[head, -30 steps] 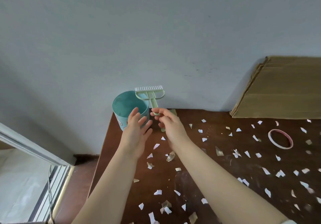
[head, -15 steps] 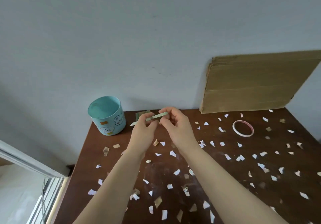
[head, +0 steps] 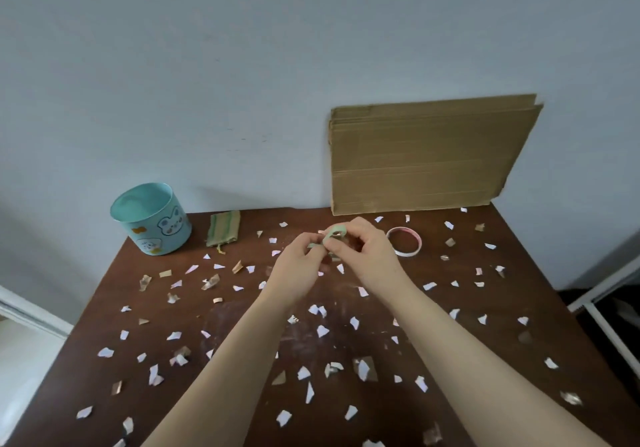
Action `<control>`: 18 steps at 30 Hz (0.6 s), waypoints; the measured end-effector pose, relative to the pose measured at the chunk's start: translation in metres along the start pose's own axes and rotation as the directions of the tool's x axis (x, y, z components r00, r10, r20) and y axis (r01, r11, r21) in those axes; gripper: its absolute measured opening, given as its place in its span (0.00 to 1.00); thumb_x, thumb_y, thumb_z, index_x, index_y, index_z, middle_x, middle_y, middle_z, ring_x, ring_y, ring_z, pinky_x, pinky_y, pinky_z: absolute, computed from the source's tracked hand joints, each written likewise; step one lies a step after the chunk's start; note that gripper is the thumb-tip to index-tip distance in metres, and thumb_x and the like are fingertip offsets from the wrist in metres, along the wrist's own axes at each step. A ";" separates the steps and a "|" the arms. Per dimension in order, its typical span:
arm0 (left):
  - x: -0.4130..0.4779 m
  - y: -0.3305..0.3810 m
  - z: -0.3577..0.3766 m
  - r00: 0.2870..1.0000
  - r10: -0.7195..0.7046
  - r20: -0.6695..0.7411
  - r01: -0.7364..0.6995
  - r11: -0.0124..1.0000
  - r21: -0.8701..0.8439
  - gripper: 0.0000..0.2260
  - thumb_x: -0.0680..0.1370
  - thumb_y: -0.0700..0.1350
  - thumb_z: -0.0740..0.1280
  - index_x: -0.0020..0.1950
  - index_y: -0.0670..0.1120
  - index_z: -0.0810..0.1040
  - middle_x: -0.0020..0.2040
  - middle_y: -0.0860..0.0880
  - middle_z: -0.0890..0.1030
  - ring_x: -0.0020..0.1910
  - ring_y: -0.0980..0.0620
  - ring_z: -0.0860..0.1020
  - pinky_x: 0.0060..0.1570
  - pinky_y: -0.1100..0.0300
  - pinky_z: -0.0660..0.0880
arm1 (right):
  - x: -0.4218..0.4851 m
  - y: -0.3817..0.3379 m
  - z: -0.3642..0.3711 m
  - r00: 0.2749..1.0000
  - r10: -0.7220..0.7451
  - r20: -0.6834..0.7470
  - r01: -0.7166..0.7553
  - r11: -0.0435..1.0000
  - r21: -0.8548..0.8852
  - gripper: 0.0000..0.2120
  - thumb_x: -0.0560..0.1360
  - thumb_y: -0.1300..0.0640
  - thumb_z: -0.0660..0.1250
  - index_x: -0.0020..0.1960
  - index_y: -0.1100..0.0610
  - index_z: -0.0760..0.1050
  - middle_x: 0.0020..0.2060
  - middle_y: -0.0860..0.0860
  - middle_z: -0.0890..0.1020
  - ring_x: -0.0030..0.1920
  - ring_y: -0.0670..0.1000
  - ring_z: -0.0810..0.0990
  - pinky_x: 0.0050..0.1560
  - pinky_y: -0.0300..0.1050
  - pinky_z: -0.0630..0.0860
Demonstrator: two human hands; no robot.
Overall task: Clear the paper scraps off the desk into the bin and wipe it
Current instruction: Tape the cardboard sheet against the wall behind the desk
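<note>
Dark wood desk [head: 384, 408] under a pale wall [head: 173, 65], and above its back half both of my hands meet on one small pale green tool [head: 334, 233]. My left hand [head: 298, 266] pinches its lower end with curled fingertips. My right hand [head: 367, 256] pinches just beside it, under the looped end, the only part of the tool that shows clearly. Neither hand touches the desk. Paper scraps [head: 322, 330] lie all over the top, white and brown, right out to both side edges and the near edge. Just right of my hands is a tape ring [head: 403, 241]. A folded cloth [head: 223, 228] sits to the left at the back, the bin [head: 152, 219] stands upright beyond it in the back left corner, and cardboard [head: 426, 155] leans on the wall. None of the clearing looks done yet. I think the main risk is light scraps being flicked off an edge onto the floor by a fast stroke. A fingertip hold could also let the tool slip, and pushing a pile hard at the corner bin might tip it off.
</note>
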State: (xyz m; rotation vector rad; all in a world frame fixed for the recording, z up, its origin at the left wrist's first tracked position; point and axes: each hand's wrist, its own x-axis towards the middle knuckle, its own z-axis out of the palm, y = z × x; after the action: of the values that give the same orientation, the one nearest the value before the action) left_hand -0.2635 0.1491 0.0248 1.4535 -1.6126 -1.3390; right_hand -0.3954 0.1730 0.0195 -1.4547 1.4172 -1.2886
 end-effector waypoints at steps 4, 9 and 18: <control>0.000 0.008 0.021 0.998 0.013 0.068 -0.014 1.000 0.014 0.08 0.79 0.49 0.58 0.54 0.51 0.75 0.43 0.53 0.81 0.40 0.57 0.80 0.43 0.60 0.73 | -0.004 0.004 -0.022 1.000 -0.011 -0.009 0.011 1.000 0.001 0.04 0.75 0.58 0.68 0.43 0.52 0.80 0.44 0.55 0.76 0.36 0.42 0.70 0.40 0.30 0.69; 0.014 0.009 0.027 0.990 0.072 0.120 -0.074 0.997 0.013 0.09 0.79 0.49 0.60 0.59 0.55 0.71 0.41 0.54 0.82 0.40 0.60 0.80 0.49 0.60 0.75 | 0.002 0.019 -0.034 0.977 0.116 -0.180 -0.101 0.991 0.090 0.08 0.77 0.57 0.65 0.41 0.58 0.78 0.34 0.49 0.81 0.34 0.47 0.77 0.37 0.41 0.74; 0.054 -0.009 0.043 0.982 0.024 0.187 -0.043 0.994 0.099 0.06 0.77 0.49 0.62 0.52 0.53 0.76 0.39 0.56 0.80 0.39 0.60 0.78 0.40 0.65 0.75 | 0.017 0.049 -0.060 0.847 0.246 -0.472 -0.157 0.963 0.220 0.04 0.76 0.57 0.66 0.43 0.54 0.79 0.39 0.47 0.83 0.40 0.42 0.81 0.45 0.36 0.76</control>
State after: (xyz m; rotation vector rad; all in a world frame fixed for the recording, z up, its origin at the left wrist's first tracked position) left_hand -0.3116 0.1115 -0.0080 1.3875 -1.8409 -1.4263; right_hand -0.4676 0.1587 -0.0096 -0.8556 1.6793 -1.6746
